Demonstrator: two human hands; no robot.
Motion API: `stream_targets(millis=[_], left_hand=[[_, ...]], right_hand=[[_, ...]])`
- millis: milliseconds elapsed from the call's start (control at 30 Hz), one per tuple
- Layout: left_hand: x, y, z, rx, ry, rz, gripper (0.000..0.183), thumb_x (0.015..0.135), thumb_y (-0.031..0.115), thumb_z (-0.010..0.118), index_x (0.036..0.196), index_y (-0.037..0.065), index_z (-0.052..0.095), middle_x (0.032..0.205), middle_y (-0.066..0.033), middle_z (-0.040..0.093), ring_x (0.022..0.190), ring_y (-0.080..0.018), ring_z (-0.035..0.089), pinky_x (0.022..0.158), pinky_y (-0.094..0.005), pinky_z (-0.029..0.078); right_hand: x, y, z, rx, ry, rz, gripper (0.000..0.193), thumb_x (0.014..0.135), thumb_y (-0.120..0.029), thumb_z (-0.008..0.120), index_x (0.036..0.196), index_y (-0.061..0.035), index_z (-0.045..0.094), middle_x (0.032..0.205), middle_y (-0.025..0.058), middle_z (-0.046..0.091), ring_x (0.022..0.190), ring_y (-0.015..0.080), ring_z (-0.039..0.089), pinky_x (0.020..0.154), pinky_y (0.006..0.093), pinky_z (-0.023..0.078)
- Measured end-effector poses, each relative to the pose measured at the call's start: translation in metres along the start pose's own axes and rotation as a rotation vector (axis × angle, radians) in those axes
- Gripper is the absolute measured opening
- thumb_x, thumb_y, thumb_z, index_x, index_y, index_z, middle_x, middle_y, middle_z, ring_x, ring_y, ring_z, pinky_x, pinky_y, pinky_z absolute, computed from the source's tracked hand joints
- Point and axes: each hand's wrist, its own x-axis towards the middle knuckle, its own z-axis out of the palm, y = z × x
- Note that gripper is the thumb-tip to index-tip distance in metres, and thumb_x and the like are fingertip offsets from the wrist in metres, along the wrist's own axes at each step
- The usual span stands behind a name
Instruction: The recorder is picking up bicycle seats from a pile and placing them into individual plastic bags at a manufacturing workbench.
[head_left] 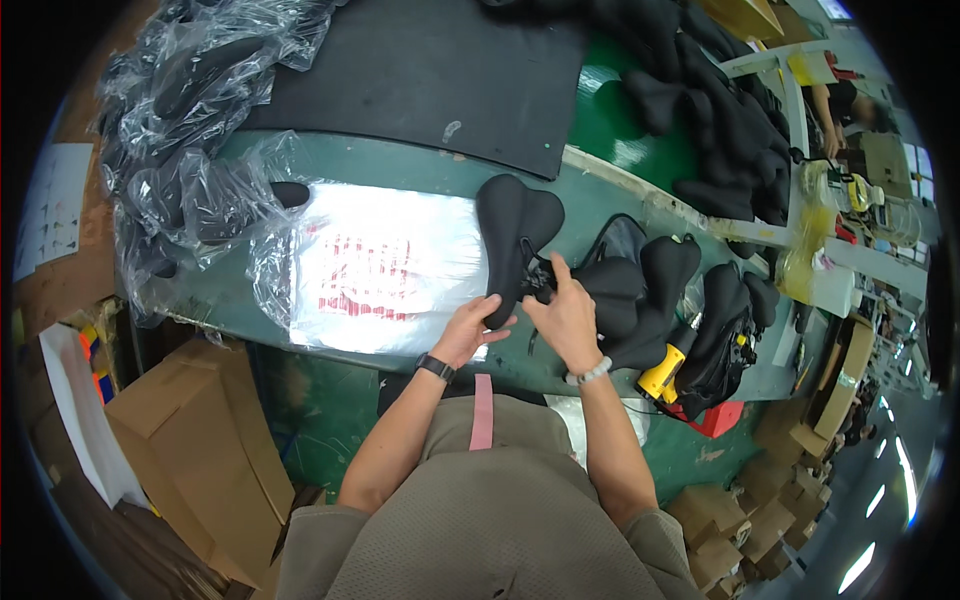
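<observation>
A black bicycle saddle (512, 225) stands in front of me at the right edge of a stack of white plastic bags (400, 255) with red print. My left hand (468, 332) has its thumb and fingers around the saddle's narrow nose. At the saddle's side, my right hand (566, 318) touches a small dark metal clamp (538, 277), its index finger pointing up and the other fingers bent. What those fingers grip is partly hidden. Several more black saddles (668, 262) lie just right of that hand. Beside them rests a yellow power tool (660, 375).
Saddles wrapped in clear plastic (190, 170) pile up on the left. A black foam sheet (430, 80) covers the table's far side. Beyond it, more black saddles (710, 120) heap on a green surface. A cardboard box (200, 430) stands at lower left, and a red box (716, 420) at right.
</observation>
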Motion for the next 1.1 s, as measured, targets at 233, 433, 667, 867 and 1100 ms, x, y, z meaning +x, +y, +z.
stream_targets(millis=[233, 433, 667, 867, 1100], left_hand=[[0.030, -0.022, 0.017, 0.221, 0.092, 0.106, 0.042, 0.100, 0.045, 0.054, 0.107, 0.003, 0.054, 0.083, -0.0048, 0.062, 0.067, -0.0111, 0.060, 0.052, -0.0251, 0.046], [0.038, -0.026, 0.030, 0.160, 0.064, 0.145, 0.038, 0.104, 0.044, 0.046, 0.103, 0.006, 0.051, 0.079, -0.0059, 0.061, 0.060, -0.0110, 0.056, 0.048, -0.0250, 0.042], [0.043, -0.033, 0.023, 0.160, 0.072, 0.070, 0.056, 0.103, 0.058, 0.034, 0.108, 0.006, 0.055, 0.086, -0.0059, 0.063, 0.070, -0.0111, 0.059, 0.058, -0.0258, 0.048], [0.039, -0.043, 0.009, 0.385, 0.230, 0.144, 0.058, 0.102, 0.057, 0.039, 0.108, 0.001, 0.058, 0.095, -0.0079, 0.063, 0.086, -0.0189, 0.064, 0.076, -0.0321, 0.052], [0.003, -0.008, -0.021, 1.511, 0.679, 0.581, 0.028, 0.089, 0.027, 0.069, 0.096, 0.001, 0.062, 0.094, -0.0152, 0.060, 0.088, -0.0320, 0.060, 0.079, -0.0422, 0.049]], right_hand=[[0.026, -0.027, 0.009, -0.242, -0.160, 0.038, 0.070, 0.072, -0.022, 0.070, 0.136, -0.0030, 0.047, 0.086, 0.0270, 0.068, 0.080, 0.0457, 0.067, 0.072, 0.0515, 0.054], [0.088, -0.033, 0.018, -0.280, -0.139, -0.028, 0.047, 0.072, -0.012, 0.064, 0.116, -0.0020, 0.049, 0.088, 0.0255, 0.069, 0.085, 0.0468, 0.067, 0.077, 0.0527, 0.055], [0.165, -0.007, -0.021, -0.112, -0.168, -0.068, 0.082, 0.067, -0.031, 0.072, 0.141, -0.0097, 0.045, 0.114, 0.0243, 0.067, 0.107, 0.0387, 0.065, 0.094, 0.0448, 0.051], [0.156, 0.062, -0.016, -0.215, 0.362, -0.192, 0.082, 0.076, -0.028, 0.075, 0.145, -0.0024, 0.038, 0.106, 0.0253, 0.066, 0.093, 0.0419, 0.063, 0.084, 0.0492, 0.050], [0.025, 0.070, 0.086, 0.274, 0.032, 0.032, 0.085, 0.078, -0.039, 0.080, 0.137, 0.0098, 0.044, 0.109, 0.0251, 0.066, 0.099, 0.0387, 0.064, 0.086, 0.0439, 0.051]])
